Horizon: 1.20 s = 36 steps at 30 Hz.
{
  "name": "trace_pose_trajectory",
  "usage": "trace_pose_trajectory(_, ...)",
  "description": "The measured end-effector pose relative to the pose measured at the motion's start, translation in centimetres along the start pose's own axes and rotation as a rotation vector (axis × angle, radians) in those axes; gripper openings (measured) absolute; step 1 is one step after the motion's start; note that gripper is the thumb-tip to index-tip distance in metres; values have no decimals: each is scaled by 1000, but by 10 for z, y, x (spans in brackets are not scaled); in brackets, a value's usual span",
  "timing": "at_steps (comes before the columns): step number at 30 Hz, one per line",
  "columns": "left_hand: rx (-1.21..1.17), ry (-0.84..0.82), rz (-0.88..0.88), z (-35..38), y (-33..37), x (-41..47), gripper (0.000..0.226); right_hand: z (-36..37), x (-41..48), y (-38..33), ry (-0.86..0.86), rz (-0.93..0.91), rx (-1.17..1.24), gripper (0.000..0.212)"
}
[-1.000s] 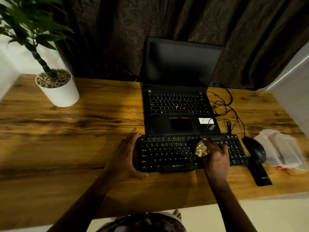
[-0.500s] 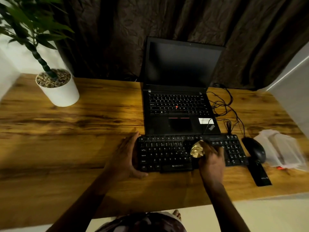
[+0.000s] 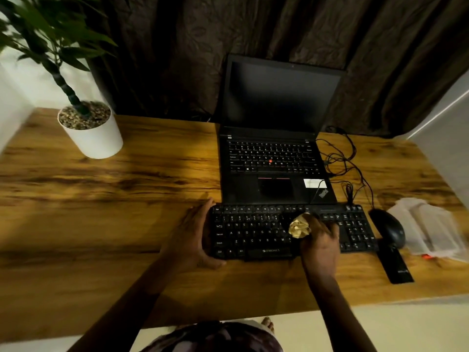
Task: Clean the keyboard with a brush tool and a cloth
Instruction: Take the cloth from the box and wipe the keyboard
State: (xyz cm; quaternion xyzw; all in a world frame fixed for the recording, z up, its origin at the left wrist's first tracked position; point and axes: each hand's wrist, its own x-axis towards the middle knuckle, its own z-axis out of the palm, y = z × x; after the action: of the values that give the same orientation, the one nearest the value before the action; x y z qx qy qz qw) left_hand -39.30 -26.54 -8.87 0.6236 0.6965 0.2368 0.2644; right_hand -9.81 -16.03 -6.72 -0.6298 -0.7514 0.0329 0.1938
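Your black keyboard lies flat on the desk, just in front of the laptop. Your yellowish cloth sits crumpled into a ball on its keys, right of centre.

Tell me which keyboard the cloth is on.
The separate black keyboard nearest the person, not the laptop's: the right hand holds the cloth on its keys.

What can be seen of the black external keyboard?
The keyboard is a full-size black plastic board with white legends, a number pad at its right end and a ZEBRONICS mark at its front edge. It lies flat on the wooden desk, just in front of the laptop, with a mouse to its right. The left hand grips its left end; the right hand presses a crumpled yellowish cloth on the keys right of centre.
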Motion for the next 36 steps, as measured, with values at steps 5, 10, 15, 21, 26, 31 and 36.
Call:
trace_pose_trajectory(5, -26, -7, 1, -2, 3, 0, 151, -7, 1, 17, -10, -7, -2, 68)
trace_pose_trajectory(10, 1, -6, 10, 0, -1, 2, 151, -4, 1, 4, -25, 1, 36, 67)
trace_pose_trajectory(15, -10, 0, 15, 0, 1, 1, 151, -8, -8, -10, -18, -78, 81, 71)
trace_pose_trajectory(21, 10, 6, 6, 0, 0, 0, 151, -13, -4, -12, 51, -58, 77, 66)
trace_pose_trajectory(26, 19, 2, 12, -1, 1, 0, 150, -4, -16, -39, -3, -207, 75, 72)
trace_pose_trajectory(31, -6, 15, 17, -2, 2, -1, 150, -5, -9, -22, 25, -96, 0, 67)
trace_pose_trajectory(36, -15, 23, 24, -2, 3, 0, 150, 1, -19, -55, 14, -207, 58, 58)
